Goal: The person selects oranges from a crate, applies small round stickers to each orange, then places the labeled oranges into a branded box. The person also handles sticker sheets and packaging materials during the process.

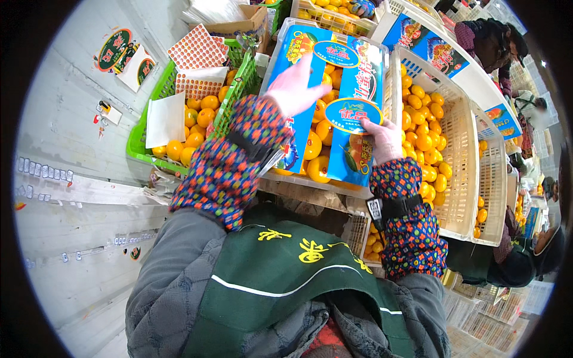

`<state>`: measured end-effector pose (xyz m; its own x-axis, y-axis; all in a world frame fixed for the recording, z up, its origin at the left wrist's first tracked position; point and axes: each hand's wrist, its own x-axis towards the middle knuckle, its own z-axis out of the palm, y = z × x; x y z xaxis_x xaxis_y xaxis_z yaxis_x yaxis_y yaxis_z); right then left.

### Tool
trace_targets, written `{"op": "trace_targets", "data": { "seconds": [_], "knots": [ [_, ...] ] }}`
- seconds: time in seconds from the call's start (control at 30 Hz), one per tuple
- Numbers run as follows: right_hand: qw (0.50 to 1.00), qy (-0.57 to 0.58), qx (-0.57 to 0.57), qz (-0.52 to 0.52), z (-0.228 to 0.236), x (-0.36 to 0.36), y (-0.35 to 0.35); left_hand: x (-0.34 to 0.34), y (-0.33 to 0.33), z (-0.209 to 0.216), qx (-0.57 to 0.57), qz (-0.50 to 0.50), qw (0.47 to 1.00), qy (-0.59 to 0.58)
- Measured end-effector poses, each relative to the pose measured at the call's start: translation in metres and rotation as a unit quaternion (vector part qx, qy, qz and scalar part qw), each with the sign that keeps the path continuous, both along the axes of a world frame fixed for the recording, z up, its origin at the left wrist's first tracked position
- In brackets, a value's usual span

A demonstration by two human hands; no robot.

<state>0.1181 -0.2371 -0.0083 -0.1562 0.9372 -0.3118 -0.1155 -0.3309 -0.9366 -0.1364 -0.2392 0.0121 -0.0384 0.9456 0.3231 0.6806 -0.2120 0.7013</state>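
Note:
In front of me lies a blue printed carton [286,68] full of oranges [321,168], which show through the gap between its two side panels. Two oval tabs bridge that gap, a far one [336,53] and a near one [357,116]. My left hand [293,89] is over the left panel with its fingers stretched out and apart, nothing in them. At the near tab's right end, my right hand [385,141] has its thumb on the carton's right panel, fingers bent around the edge and partly hidden.
To the left stands a green basket [138,132] of oranges with sheets of round stickers [198,52] on top. White plastic crates [458,173] with oranges line the right side. Behind are a cardboard box [253,25] and more blue cartons [440,56]. Other people [492,45] are at the far right.

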Motion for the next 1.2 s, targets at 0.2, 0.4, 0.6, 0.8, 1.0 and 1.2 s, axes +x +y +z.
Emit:
{"op": "trace_targets", "data": {
  "seconds": [0.2,0.4,0.6,0.8,1.0,1.2],
  "knots": [
    [0.997,0.062,-0.034,0.014,-0.025,0.002,-0.033,0.006,-0.126,-0.056,-0.035,-0.052,0.992,0.111],
    [0.998,-0.037,0.002,0.041,-0.039,-0.021,-0.048,0.016,-0.139,-0.076,-0.001,-0.03,0.991,0.13],
    [0.974,-0.205,0.052,0.087,-0.033,-0.025,-0.051,0.03,-0.14,-0.068,-0.097,-0.061,0.941,0.319],
    [0.814,-0.542,0.173,0.119,-0.028,-0.021,-0.048,0.031,-0.14,-0.073,-0.093,-0.059,0.932,0.345],
    [0.84,-0.492,0.181,0.141,-0.006,-0.013,-0.052,0.026,-0.141,-0.069,-0.063,-0.07,0.93,0.356],
    [0.753,-0.474,0.444,0.108,-0.026,-0.038,-0.06,0.024,-0.143,-0.076,-0.058,-0.086,0.947,0.304]
  ]
}}
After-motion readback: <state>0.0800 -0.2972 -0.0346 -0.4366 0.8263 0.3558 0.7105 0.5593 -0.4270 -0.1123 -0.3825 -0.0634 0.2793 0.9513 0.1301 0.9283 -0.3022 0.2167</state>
